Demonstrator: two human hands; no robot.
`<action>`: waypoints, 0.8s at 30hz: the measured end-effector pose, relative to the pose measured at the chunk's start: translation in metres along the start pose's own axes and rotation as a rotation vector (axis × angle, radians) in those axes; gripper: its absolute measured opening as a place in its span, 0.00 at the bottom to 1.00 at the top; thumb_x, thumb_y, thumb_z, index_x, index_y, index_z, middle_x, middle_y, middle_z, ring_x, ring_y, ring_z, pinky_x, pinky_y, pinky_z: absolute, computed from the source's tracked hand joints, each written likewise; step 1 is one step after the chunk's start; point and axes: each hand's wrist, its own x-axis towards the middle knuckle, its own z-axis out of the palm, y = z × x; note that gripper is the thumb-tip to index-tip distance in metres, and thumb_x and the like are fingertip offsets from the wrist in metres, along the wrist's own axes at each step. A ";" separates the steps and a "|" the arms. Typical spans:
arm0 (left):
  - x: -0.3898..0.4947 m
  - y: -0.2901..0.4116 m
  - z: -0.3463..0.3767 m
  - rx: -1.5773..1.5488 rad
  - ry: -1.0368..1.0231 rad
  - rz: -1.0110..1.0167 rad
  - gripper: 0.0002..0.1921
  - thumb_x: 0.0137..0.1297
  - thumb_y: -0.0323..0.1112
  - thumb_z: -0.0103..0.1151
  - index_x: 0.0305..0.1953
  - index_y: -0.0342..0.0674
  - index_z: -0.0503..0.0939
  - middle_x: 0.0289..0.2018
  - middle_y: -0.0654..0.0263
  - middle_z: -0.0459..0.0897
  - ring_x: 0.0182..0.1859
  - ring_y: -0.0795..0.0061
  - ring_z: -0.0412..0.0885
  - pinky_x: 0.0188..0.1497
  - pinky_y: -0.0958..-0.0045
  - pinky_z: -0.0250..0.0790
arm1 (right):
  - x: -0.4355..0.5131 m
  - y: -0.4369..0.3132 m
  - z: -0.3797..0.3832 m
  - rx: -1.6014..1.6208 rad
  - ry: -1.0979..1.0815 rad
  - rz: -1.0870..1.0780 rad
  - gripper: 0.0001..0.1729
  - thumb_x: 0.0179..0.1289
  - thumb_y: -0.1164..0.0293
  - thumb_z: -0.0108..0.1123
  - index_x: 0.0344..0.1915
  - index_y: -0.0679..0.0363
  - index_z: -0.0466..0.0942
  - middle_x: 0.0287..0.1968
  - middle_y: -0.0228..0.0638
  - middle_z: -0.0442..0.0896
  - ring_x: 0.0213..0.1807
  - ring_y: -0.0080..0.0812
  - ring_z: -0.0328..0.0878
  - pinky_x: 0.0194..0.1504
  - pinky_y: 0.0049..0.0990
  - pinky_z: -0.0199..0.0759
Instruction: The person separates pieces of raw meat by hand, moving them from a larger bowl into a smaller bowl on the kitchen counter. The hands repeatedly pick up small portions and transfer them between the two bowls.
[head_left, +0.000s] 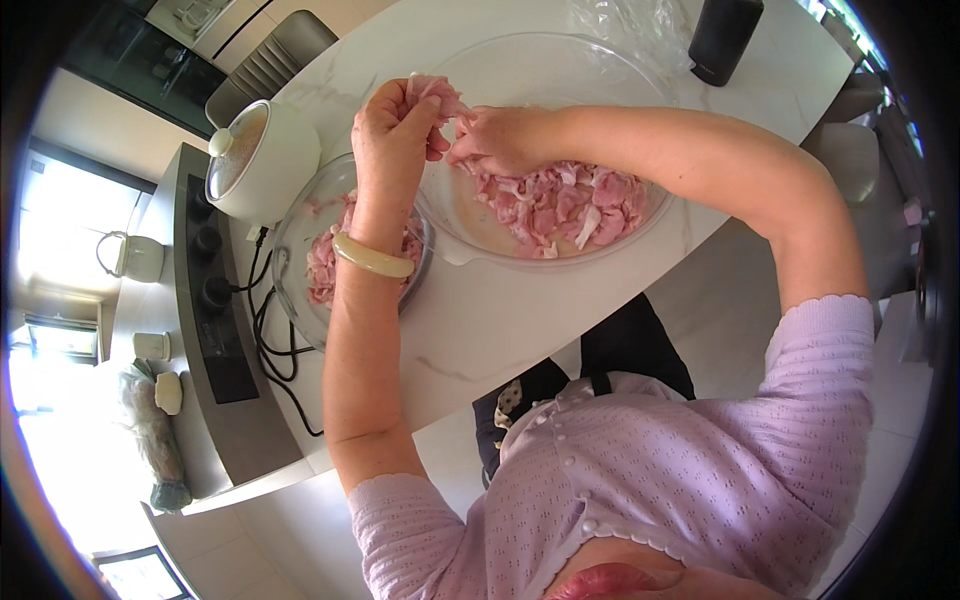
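Pinched between the thumb and fingers of my left hand (397, 124) is a piece of raw meat (439, 96), raised over the left edge of a large clear bowl (555, 46). My right hand (499, 140) is close beside it, fingers curled at the lower end of that piece; its fingertips are partly hidden. Sliced raw meat (566, 206) lies in the near part of the large bowl. A smaller clear bowl (289, 289) with more raw meat (322, 262) stands to the left, partly under my left forearm, which wears a pale bangle (373, 257).
A lidded white pot (277, 161) stands left of the bowls, near black cables (264, 330) and a socket panel (212, 300). A clear plastic bag (630, 34) and a black cylindrical object (725, 37) are at the far side of the marble-patterned table (465, 330).
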 end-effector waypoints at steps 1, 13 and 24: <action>0.000 0.000 0.000 -0.003 -0.001 0.004 0.08 0.64 0.30 0.56 0.36 0.31 0.80 0.25 0.68 0.81 0.21 0.84 0.73 0.23 0.81 0.67 | 0.000 0.000 0.000 0.018 -0.038 0.000 0.09 0.55 0.77 0.54 0.37 0.63 0.79 0.32 0.39 0.82 0.35 0.37 0.79 0.38 0.38 0.71; -0.002 0.002 0.001 0.013 0.073 -0.010 0.07 0.63 0.31 0.56 0.35 0.32 0.78 0.26 0.66 0.82 0.22 0.83 0.75 0.23 0.80 0.68 | 0.003 -0.006 -0.078 0.757 -0.017 0.517 0.06 0.58 0.73 0.62 0.37 0.59 0.79 0.29 0.27 0.80 0.26 0.19 0.72 0.29 0.22 0.69; -0.001 0.002 -0.001 -0.016 0.085 -0.015 0.09 0.63 0.30 0.54 0.39 0.33 0.81 0.27 0.66 0.83 0.23 0.84 0.77 0.24 0.80 0.71 | 0.004 0.011 -0.031 0.405 -0.061 0.313 0.08 0.57 0.73 0.61 0.37 0.63 0.80 0.32 0.37 0.83 0.37 0.30 0.82 0.38 0.30 0.74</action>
